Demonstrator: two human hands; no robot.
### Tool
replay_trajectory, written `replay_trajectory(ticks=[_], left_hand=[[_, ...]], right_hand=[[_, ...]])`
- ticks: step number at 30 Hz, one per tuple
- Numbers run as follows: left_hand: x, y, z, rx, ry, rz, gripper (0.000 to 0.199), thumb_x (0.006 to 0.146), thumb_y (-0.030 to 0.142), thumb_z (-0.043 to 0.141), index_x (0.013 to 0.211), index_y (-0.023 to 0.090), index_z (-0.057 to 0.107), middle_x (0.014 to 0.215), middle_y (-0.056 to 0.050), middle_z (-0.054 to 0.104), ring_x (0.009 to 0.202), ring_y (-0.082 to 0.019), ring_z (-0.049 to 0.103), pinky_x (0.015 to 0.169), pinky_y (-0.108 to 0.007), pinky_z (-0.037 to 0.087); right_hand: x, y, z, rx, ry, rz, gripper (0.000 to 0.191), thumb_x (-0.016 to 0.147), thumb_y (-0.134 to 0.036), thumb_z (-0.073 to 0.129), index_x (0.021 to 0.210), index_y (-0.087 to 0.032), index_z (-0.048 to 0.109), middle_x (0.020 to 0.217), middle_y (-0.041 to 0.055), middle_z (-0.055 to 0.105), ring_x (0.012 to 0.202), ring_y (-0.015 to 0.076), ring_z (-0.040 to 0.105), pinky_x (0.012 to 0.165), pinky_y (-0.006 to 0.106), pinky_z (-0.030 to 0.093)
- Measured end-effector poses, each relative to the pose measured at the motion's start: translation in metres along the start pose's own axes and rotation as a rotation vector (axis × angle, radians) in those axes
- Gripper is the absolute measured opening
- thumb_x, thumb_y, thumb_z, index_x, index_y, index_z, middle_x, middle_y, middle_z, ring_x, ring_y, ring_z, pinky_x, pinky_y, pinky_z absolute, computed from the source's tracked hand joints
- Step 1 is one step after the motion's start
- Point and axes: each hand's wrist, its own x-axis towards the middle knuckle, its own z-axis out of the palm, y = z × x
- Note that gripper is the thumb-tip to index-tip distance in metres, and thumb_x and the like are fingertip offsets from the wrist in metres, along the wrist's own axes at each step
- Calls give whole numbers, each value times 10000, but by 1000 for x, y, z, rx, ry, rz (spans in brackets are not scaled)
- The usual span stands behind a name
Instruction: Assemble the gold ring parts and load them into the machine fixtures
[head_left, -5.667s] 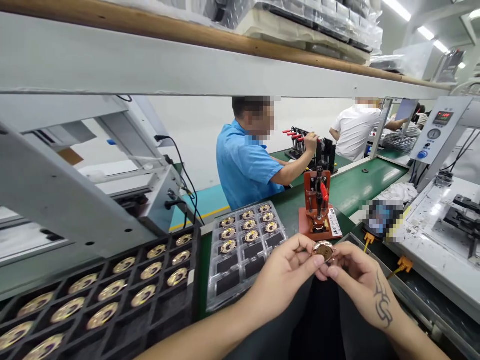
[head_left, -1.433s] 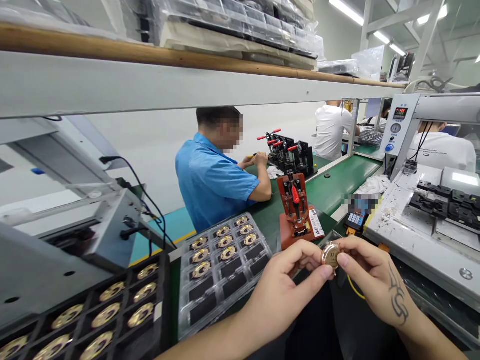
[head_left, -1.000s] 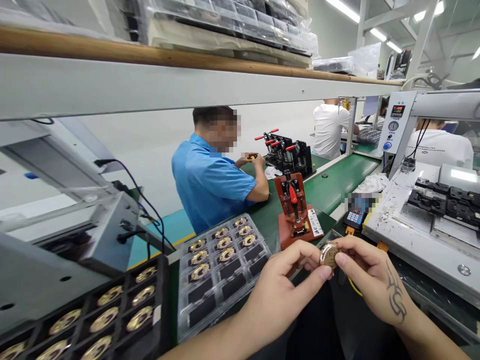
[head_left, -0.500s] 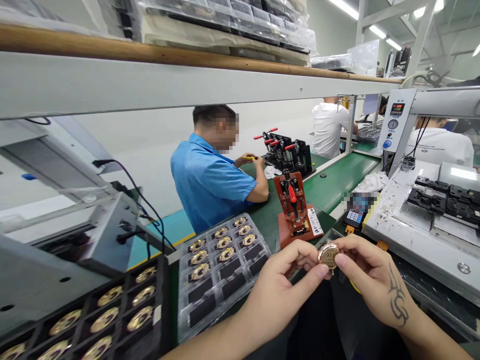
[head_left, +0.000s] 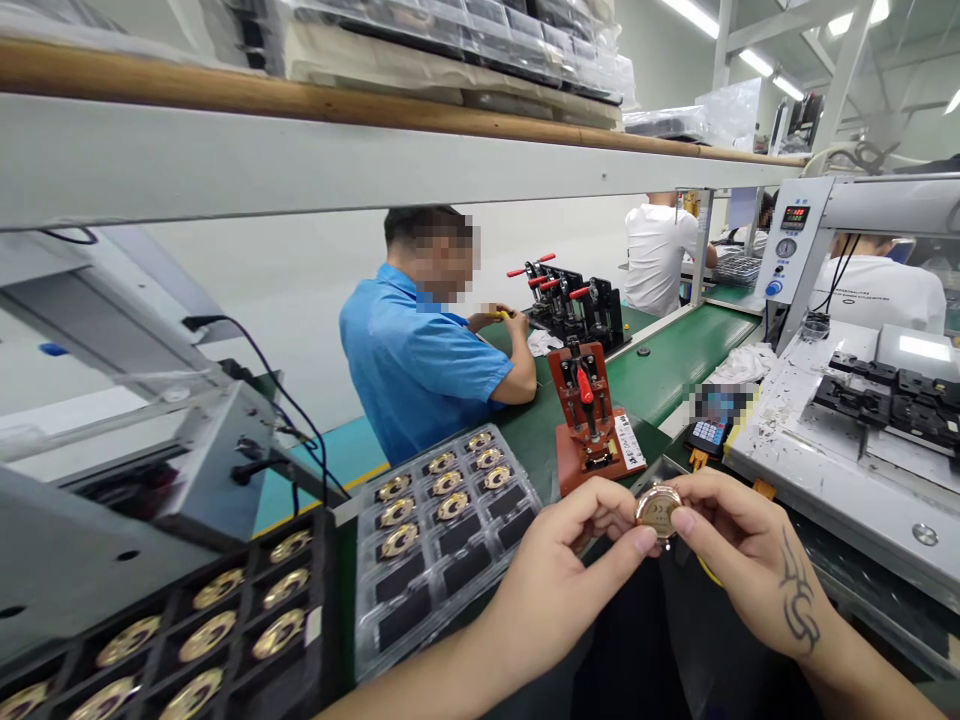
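Your left hand and right hand pinch the round case together, nearer you than the red press; hold it lightly by the edge, avoid smudging it.

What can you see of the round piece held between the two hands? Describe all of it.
The round piece looks metallic, with a shiny rose-gold rim and a flat, duller gold-brown face bearing markings too small to read surely. A small prong juts from its lower edge. Its face is turned towards the camera, slightly tilted. The left hand and right hand pinch it at opposite sides, in the air, nearer the camera than the red-brown clamp.
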Motion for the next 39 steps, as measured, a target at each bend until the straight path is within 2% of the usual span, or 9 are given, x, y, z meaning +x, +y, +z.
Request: replay_trajectory(ticks=[4,10,18,21,24,28,31,34,39], left_hand=[[0,1,0,122,69,91,84,956,268,725,912,208,685,838,5,709,784,-149,680,756,-244,549],[-1,4,-1,242,108,195,56,942,230,733,899,223,698,822,14,708,776,-144,670,761,-228,548],[-2,4,0,265,116,206,59,934,249,742,898,216,708,829,-4,721,790,-163,681,769,-249,557],[-1,4,0,181,82,139,86,943,275,741,902,210,701,844,-9,725,794,-162,687,771,-256,559],[3,5,-1,-16,7,-23,178,965,363,729,938,195,678,846,-21,738,789,-173,710,765,-279,575],[12,1,-3,-199,-38,-182,333,933,489,763,939,169,674,788,-23,725,736,-175,707,739,-301,582],[14,-12,-4,-319,-11,-189,381,907,517,792,971,159,677,797,-26,731,731,-166,704,729,-293,567],[12,-29,-3,-443,-3,-178,405,795,395,924,1006,169,662,904,-28,750,838,-167,725,805,-291,573],[-5,-49,3,-429,100,-116,383,789,398,920,851,171,618,920,-7,667,791,-163,706,800,-334,595]], right_hand=[[0,2,0,8,0,-28,216,1058,-406,627,1143,-256,757,1075,54,771,958,212,714,790,301,559],[0,2,1,-3,0,-31,215,1057,-406,623,1141,-261,759,1070,51,775,949,214,718,772,297,562],[-1,2,1,18,-12,-27,202,1063,-390,617,1141,-266,755,1078,47,772,952,204,718,801,301,564],[-1,4,2,84,-1,1,211,1049,-390,645,1202,-274,733,1064,37,765,930,187,717,800,290,572],[1,7,2,183,-16,55,243,1032,-397,676,1229,-259,711,1024,30,760,878,170,714,801,289,579],[6,15,4,332,-102,173,214,973,-415,757,968,-209,698,822,9,743,710,147,671,671,267,546],[9,26,12,547,-95,247,294,921,-461,806,897,-196,681,778,12,717,679,148,639,617,263,510],[9,40,26,743,2,298,321,887,-482,830,854,-200,681,842,27,685,740,161,619,663,277,518],[-4,62,55,814,-16,386,252,915,-468,797,947,-231,718,989,54,679,845,196,619,716,300,558]])
